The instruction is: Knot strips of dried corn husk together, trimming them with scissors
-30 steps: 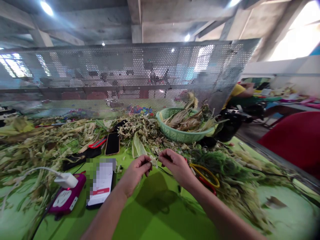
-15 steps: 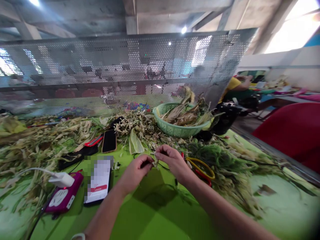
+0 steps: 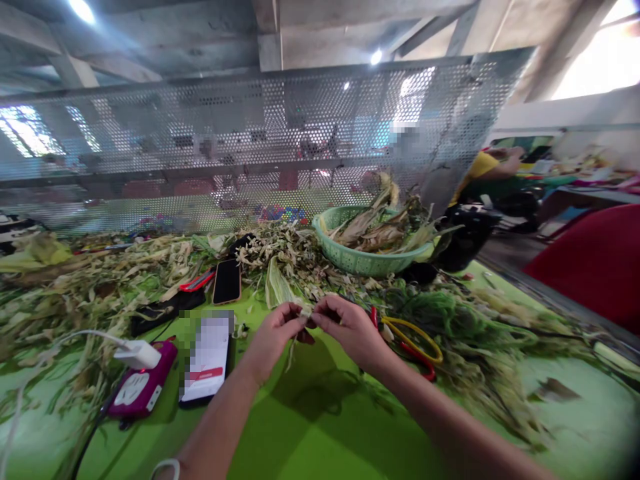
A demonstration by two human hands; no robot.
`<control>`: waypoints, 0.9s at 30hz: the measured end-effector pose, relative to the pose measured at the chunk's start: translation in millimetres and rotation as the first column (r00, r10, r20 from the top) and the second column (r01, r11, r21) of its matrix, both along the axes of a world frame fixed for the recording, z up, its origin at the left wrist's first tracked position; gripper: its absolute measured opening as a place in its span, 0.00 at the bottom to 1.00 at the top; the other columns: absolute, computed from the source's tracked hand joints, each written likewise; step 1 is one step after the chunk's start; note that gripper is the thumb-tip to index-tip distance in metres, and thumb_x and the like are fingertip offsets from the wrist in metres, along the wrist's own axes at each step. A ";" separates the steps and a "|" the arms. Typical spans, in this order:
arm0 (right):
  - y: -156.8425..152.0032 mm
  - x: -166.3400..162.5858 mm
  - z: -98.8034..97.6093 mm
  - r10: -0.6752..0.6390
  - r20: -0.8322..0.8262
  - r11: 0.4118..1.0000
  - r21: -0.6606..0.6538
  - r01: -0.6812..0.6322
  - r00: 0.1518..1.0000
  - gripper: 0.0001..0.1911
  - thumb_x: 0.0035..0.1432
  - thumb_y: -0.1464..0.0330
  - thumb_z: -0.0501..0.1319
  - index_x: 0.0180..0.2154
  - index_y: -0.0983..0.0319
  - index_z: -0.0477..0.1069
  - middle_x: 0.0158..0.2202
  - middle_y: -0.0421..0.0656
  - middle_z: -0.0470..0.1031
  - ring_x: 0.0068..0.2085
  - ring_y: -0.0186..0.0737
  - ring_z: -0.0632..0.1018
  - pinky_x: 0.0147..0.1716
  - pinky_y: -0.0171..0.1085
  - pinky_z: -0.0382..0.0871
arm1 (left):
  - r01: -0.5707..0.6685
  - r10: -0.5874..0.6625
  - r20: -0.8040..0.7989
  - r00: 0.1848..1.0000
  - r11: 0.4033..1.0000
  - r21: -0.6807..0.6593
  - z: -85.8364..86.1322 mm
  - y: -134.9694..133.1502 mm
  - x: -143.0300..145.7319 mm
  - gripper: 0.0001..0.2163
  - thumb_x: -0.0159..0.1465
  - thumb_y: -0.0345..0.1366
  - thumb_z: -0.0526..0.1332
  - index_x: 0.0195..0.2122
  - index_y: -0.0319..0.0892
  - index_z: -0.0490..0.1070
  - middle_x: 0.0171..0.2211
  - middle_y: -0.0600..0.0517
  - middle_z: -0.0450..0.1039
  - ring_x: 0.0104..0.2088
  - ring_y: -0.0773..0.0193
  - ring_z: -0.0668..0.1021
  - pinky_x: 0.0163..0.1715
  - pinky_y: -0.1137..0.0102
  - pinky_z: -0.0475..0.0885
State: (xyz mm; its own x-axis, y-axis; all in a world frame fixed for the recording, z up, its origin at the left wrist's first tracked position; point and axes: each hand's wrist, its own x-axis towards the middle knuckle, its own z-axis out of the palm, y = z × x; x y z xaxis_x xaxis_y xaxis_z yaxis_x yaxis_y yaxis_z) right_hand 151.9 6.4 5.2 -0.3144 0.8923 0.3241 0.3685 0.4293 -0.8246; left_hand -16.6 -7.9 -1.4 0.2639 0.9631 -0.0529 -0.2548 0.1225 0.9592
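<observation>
My left hand point(image 3: 274, 335) and my right hand point(image 3: 350, 328) meet over the green table point(image 3: 320, 433), fingertips pinched together on a small pale strip of dried husk point(image 3: 305, 316). A thin piece of it hangs down below my left fingers. Just beyond the hands lies a heap of dried husks and leaves point(image 3: 285, 260). Red and yellow-handled scissors point(image 3: 413, 340) lie to the right of my right hand.
A green basket point(image 3: 365, 261) full of husks stands behind. At left lie a lit phone point(image 3: 207, 360), a dark phone point(image 3: 227, 281) and a purple power strip point(image 3: 143, 387) with a white plug. A perforated metal screen point(image 3: 250, 147) closes the back. A person sits far right.
The view shifted slightly. My hands stay pinched on the husk piece; the fingertips have come closer together and a thin strip now hangs below the left hand.
</observation>
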 end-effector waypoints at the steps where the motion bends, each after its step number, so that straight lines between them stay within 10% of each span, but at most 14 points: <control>1: -0.3 -0.1 0.7 0.004 0.026 1.000 0.023 -0.004 1.000 0.07 0.58 0.66 0.57 0.29 0.61 0.68 0.27 0.39 0.70 0.31 0.36 0.70 0.31 0.33 0.62 | 0.009 -0.009 -0.002 1.000 1.000 0.005 0.4 0.0 -0.2 0.12 0.55 0.41 0.65 0.34 0.38 0.69 0.32 0.53 0.69 0.29 0.68 0.74 0.34 0.71 0.69; 18: -0.5 0.1 5.6 -0.069 0.207 0.991 0.129 0.043 0.976 0.06 0.55 0.74 0.55 0.27 0.61 0.63 0.27 0.38 0.66 0.30 0.34 0.67 0.29 0.32 0.57 | -0.046 0.056 0.116 0.992 0.995 -0.088 -4.6 2.6 0.7 0.12 0.53 0.39 0.68 0.28 0.38 0.66 0.22 0.55 0.67 0.19 0.75 0.66 0.20 0.77 0.59; 27: 0.2 1.4 2.7 0.100 -0.146 0.972 -0.195 -0.128 0.984 0.11 0.58 0.60 0.59 0.31 0.63 0.69 0.27 0.39 0.67 0.29 0.33 0.67 0.28 0.32 0.61 | -0.068 0.070 0.085 0.994 0.997 -0.019 -6.3 1.8 -1.4 0.11 0.55 0.41 0.66 0.32 0.39 0.68 0.27 0.54 0.70 0.25 0.73 0.69 0.24 0.77 0.62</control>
